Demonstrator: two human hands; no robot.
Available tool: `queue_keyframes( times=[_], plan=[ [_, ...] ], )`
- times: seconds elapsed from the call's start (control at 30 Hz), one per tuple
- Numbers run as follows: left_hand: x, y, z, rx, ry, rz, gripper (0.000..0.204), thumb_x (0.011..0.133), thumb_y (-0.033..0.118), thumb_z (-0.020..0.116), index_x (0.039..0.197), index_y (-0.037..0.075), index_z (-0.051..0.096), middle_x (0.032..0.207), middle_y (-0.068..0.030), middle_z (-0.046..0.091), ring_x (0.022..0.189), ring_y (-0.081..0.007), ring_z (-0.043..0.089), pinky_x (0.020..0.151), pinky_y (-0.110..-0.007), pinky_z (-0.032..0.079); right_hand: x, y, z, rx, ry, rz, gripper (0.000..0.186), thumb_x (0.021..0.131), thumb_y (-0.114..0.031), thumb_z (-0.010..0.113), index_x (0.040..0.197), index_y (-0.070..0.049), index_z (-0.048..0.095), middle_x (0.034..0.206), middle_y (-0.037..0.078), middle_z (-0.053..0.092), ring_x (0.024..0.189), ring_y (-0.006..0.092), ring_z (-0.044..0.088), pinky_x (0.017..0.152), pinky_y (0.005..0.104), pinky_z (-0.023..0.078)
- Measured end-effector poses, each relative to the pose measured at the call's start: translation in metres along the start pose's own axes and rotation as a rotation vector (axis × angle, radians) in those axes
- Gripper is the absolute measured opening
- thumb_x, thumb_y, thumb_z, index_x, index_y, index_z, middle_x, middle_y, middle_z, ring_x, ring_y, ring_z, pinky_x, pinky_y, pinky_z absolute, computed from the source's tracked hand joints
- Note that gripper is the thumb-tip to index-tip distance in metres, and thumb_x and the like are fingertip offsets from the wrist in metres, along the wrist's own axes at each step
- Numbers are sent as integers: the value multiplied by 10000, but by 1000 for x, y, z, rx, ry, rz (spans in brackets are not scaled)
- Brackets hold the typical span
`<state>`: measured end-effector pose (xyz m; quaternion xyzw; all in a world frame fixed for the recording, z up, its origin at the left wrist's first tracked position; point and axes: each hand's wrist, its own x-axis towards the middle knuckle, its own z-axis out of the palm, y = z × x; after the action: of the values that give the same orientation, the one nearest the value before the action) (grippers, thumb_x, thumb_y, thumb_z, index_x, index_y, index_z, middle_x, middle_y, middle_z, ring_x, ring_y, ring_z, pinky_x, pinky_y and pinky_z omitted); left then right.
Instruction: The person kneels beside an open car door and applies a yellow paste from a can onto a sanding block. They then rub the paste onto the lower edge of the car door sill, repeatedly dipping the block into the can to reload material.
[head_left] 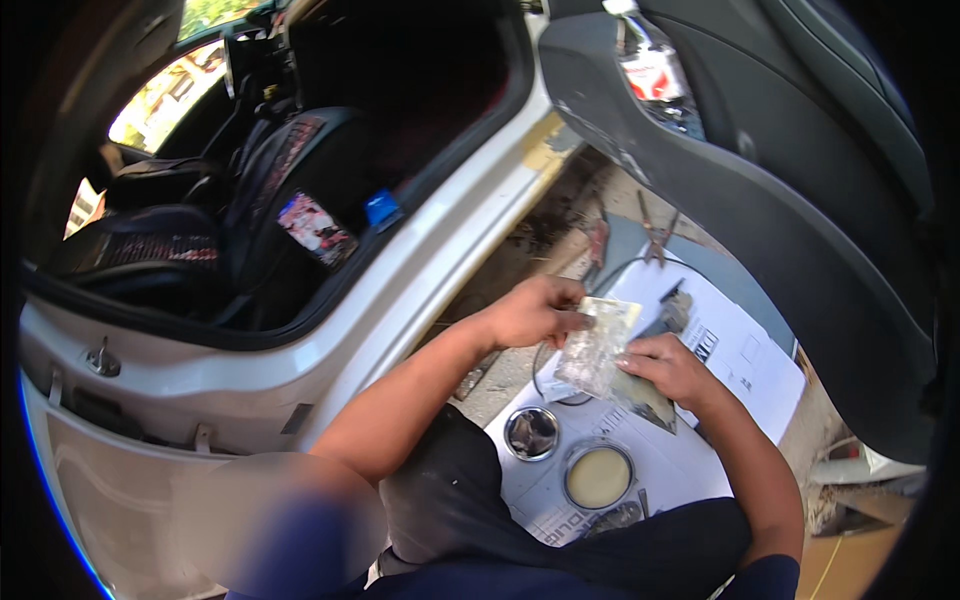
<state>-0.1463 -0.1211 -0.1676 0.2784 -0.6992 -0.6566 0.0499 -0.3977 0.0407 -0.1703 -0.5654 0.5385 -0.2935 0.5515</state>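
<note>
My left hand [538, 312] pinches the upper edge of a thin, flat, whitish sheet [597, 348] smeared with pale residue. My right hand [662, 368] is closed at the sheet's right side, on a flat grey-green piece [650, 402] that looks like a spreader with a pointed corner; its fingers partly hide the grip. Below both hands, a round open tin of cream-coloured paste [599, 476] stands on flattened white cardboard [540, 490]. Beside it to the left is a shiny round metal lid or shallow tin [531, 433].
A white car body with an open doorway [480, 245] runs along the left. The dark open door panel [740, 200], with a bottle [655, 75] in its pocket, hangs at the right. Pliers [655, 230] and a grey smeared piece [676, 312] lie beyond my hands. A phone [317, 229] rests inside the car.
</note>
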Motion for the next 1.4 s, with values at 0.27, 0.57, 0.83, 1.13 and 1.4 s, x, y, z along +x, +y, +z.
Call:
queue_keyframes(
  times=[0.27,0.57,0.83,1.13,1.4],
  plan=[
    [-1,-22,-3,-493,259,38,88,1038,104,748,1006,66,675,880,-37,720,707,-128,700,657,-286,600,11,53,0,483,438,156,313,1116,-134,623,1378,19,696,1202,98,736,1113,140,664,924,305,565],
    [2,-28,3,-428,207,53,215,1010,-1,714,1213,-18,644,1114,-109,745,971,-229,790,856,-370,692,15,38,-5,604,617,12,175,1098,-87,636,1218,36,665,1084,99,731,938,148,719,826,310,610],
    [11,-15,32,-471,150,70,518,915,-133,681,1410,-40,559,1361,-174,706,1207,-296,745,1031,-439,657,20,35,7,505,697,-132,134,1073,-95,691,1136,16,651,1069,88,727,934,122,695,805,314,587],
    [8,-20,55,-559,30,-54,413,1068,108,695,1460,-9,634,1303,-105,758,1161,-193,728,1033,-354,593,20,41,11,-70,800,-118,357,1029,-192,775,1202,72,608,1021,208,756,945,240,745,837,392,588],
    [5,-13,59,15,72,40,376,1140,348,648,1094,-8,761,859,-28,716,797,-109,561,723,-358,505,18,31,14,63,750,-103,312,1073,-140,719,1282,50,586,1127,138,724,1047,179,691,906,359,569]
  ],
)
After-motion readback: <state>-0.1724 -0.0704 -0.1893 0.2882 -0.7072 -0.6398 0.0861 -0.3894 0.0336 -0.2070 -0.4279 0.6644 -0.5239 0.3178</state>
